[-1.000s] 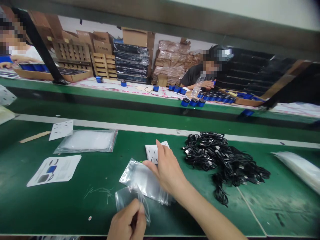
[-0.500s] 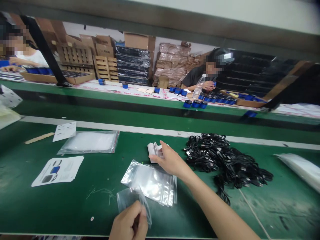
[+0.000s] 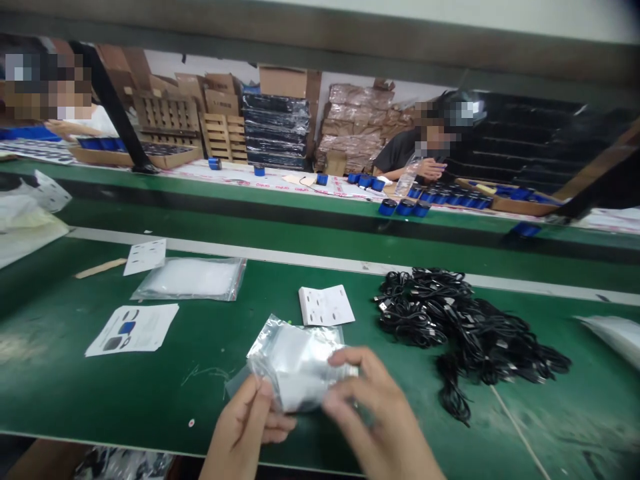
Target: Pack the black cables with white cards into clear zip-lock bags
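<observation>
My left hand point(image 3: 253, 417) pinches a clear plastic zip bag point(image 3: 263, 373) at the near edge of a pile of clear zip bags point(image 3: 295, 343). My right hand point(image 3: 375, 407) is over the right side of that pile, beside the held bag. Its fingers are smeared by motion, and whether anything is between them does not show. Behind the pile lies a stack of white printed cards point(image 3: 327, 305) with small dark marks. Shine and overlap hide the held bag's outline.
Bundled black cables point(image 3: 465, 327) lie to the right. At left are printed leaflets point(image 3: 133, 330), a filled plastic bag point(image 3: 190, 279) and a brown strip point(image 3: 100, 268). Across the bench, two people work near blue cylindrical items point(image 3: 405, 208). A shelf edge point(image 3: 320, 53) crosses above.
My right hand has left the card stack and come toward me, beside my left hand. The left hand still holds its bag. The whole view has shifted slightly.
</observation>
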A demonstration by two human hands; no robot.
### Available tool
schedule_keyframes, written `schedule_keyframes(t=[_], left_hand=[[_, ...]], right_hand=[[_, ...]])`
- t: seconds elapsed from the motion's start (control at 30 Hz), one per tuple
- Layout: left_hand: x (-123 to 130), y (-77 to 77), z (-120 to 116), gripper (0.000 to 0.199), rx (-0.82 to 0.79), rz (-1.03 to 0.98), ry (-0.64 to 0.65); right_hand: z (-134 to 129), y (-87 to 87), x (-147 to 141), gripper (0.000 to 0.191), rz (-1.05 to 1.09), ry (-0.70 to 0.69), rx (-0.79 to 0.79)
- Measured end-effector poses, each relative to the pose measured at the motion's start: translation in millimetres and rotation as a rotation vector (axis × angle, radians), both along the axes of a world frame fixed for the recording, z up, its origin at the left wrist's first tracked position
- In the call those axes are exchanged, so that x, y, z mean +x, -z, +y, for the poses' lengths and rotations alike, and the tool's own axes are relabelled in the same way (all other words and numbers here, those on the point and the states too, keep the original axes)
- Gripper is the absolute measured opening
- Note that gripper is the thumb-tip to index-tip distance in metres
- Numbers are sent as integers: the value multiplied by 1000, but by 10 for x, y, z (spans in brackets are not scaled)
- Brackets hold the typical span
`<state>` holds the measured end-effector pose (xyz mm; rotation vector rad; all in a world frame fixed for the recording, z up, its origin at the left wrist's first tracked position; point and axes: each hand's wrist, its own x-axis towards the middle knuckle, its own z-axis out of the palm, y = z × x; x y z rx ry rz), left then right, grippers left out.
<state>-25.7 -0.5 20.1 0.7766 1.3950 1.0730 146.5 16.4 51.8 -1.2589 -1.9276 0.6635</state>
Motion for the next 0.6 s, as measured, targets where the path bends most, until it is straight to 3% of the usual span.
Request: schedule_keyframes(t=[0.1, 0.17, 0.3, 0.4, 0.5, 0.57, 0.6], left_hand=[[-24, -85, 20, 43, -47, -81, -57], [-49, -104, 18, 40, 2, 9, -51], [-109, -55, 7, 43, 244, 452, 26], [-130, -1, 17, 36, 413, 796, -11], [-127, 15, 39, 31, 473, 935, -88], [-122, 4, 50, 30, 464, 946, -129], [-122, -3, 54, 30, 460, 952, -147]], right_hand=[[-318, 204, -118, 10, -24, -9, -38], [-361, 313, -189, 10, 1, -1, -98], [-278, 381, -270, 11, 82, -56, -148], [-285, 404, -361, 12, 222, -37, -123], [-390, 508, -529, 39, 533, 92, -205], [-471, 610, -640, 63, 757, 136, -337], [-502, 656, -677, 64, 834, 127, -411]])
